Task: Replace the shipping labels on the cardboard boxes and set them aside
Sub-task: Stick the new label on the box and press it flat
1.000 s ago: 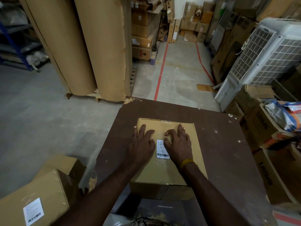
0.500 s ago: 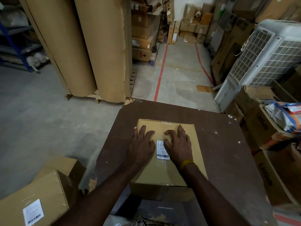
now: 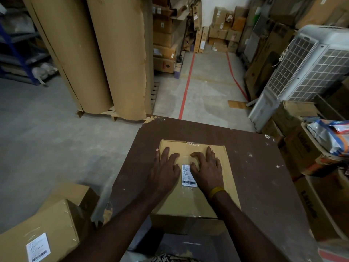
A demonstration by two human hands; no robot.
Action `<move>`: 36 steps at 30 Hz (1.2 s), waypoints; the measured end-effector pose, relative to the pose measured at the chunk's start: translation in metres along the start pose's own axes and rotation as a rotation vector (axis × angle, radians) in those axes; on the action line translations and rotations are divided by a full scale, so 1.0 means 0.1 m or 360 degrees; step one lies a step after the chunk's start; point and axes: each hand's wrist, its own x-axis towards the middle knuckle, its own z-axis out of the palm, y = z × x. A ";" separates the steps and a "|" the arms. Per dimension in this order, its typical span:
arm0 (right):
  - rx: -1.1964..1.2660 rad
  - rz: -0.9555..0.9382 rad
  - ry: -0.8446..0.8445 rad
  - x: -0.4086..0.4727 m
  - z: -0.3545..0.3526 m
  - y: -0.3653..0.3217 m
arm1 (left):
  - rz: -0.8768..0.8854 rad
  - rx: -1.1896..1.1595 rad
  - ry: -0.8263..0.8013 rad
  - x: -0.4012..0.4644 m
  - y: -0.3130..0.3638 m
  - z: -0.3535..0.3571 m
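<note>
The cardboard box (image 3: pixel 190 193) sits on the brown tabletop (image 3: pixel 264 176) so I can lean on it. My left hand (image 3: pixel 164 172) lies spread flat, steadying it; my right hand (image 3: pixel 206 167) presses the shipping label (image 3: pixel 188 175) edge with curled fingers, no grip on anything. Nothing has shifted from a second ago.

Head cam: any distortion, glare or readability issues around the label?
Head view: wide-angle bending, the cardboard rolls lean and curve near the edges; dim light, dark table; faint sheen on clear tape over the box; label barcode visible, text too small to read; hands sharp, no motion blur.
</note>
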 end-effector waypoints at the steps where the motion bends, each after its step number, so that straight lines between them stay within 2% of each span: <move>1: -0.0006 -0.0004 -0.0005 0.00 0.00 0.00 | 0.0003 -0.0007 -0.0001 0.00 0.00 -0.01; 36: -0.0001 -0.0008 0.0009 -0.01 -0.01 -0.01 | -0.0005 -0.0058 0.0026 -0.03 0.03 -0.04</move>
